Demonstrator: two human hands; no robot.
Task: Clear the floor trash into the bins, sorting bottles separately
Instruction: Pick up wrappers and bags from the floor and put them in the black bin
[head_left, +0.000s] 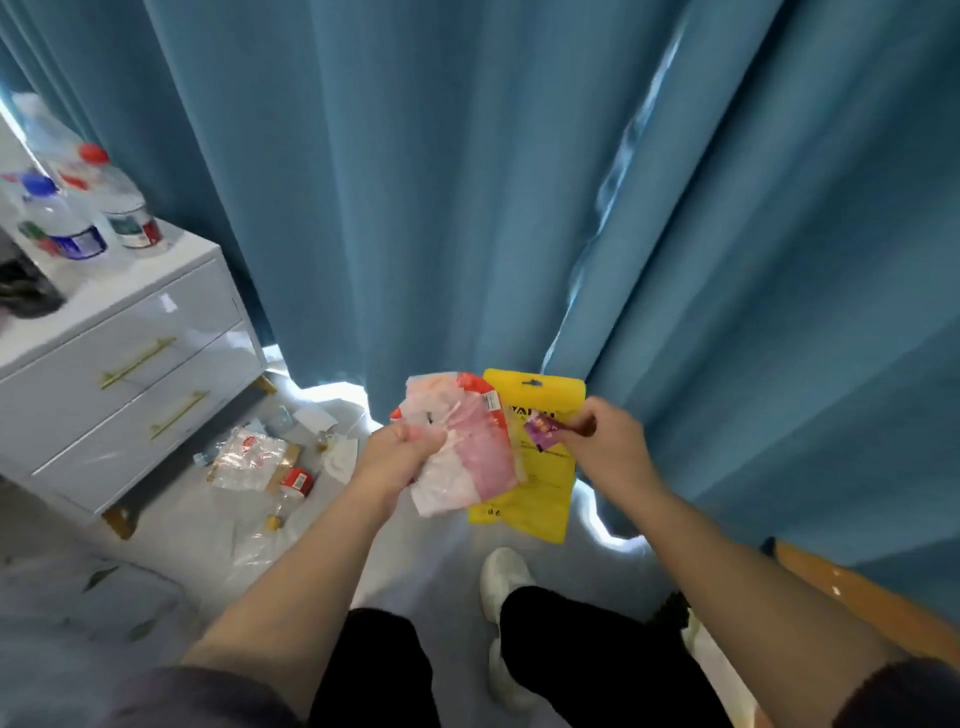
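Note:
My left hand (402, 449) is closed around crumpled pink and white plastic wrappers (462, 447) held at waist height. My right hand (602, 441) pinches a small purple wrapper (540, 430) together with a flat yellow package (540, 478) that hangs behind the wrappers. More trash lies on the floor by the cabinet: a clear plastic bag (249, 460), a small bottle with a red label (295, 483), white paper (340, 457) and another clear wrapper (257, 545).
A white two-drawer cabinet (130, 374) with gold handles stands at the left, with plastic bottles (119, 202) and a dark object on top. Blue curtains (467, 182) hang straight ahead. An orange edge (857, 597) sits at the right. My feet in white shoes (504, 577) stand below.

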